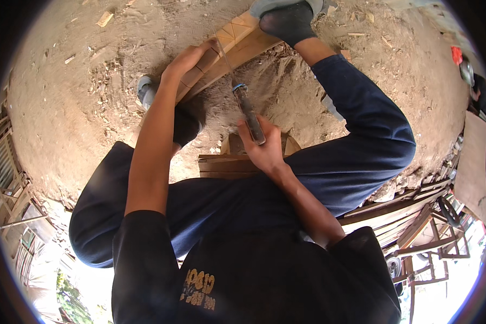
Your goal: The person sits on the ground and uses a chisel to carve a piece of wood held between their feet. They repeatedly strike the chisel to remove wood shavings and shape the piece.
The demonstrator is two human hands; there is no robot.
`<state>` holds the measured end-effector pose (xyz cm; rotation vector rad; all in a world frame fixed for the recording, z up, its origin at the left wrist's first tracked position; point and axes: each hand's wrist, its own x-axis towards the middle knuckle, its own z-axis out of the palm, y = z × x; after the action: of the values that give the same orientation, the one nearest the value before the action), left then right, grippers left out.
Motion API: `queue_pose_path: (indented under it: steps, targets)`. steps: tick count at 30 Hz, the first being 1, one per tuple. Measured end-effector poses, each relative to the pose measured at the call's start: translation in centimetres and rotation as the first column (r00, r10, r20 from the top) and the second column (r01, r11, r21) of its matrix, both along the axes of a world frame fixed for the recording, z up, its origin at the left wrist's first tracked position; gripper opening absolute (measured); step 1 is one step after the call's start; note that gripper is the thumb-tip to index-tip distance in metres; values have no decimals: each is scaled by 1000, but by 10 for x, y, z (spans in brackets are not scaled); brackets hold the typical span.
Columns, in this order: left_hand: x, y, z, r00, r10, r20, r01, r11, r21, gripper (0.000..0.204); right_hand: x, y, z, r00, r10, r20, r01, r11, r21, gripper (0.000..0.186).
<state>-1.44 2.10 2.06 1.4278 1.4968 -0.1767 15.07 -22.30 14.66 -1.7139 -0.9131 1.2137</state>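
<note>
A long wooden beam (pixel 237 32), with triangles marked or cut along its upper part, slants over the dirt between my feet. My left hand (pixel 190 60) is closed over its edge, with the fingertips beside a thin blade. That blade belongs to a hand tool with a dark, worn handle (pixel 247 110) and a blue band. It is seen nearly edge-on, so I cannot tell for sure whether it is a saw. My right hand (pixel 264 141) grips the near end of the handle. The blade's far end meets the beam near my left fingers.
My shod right foot (pixel 287 24) rests at the beam's far end, and my left foot (pixel 186 127) is near its lower end. Under my legs sits a low wooden stool (pixel 227 164). Wood chips (pixel 105 19) dot the dirt floor. Stacked planks (pixel 399 210) lie at the right.
</note>
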Motion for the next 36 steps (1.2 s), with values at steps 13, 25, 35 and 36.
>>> queue_pose_path:
  steps: [13,25,35,36]
  targets:
    - [-8,3,-7,997,-43,65,46,998,-34,98,-19,8,-5,1000,-22,-19,22,1000,13,28]
    - [-2,-1,-3,998,-41,39,41,999,-11,99,-23,20,-4,998,-53,-38,53,999,7,28]
    - [-3,-2,-10,999,-45,6,45,997,62,99,-21,14,-2,1000,-1,23,1,1000,26,26]
    - [-4,0,-10,999,-48,15,48,998,40,99,-21,18,-3,1000,-3,25,2,999,43,26]
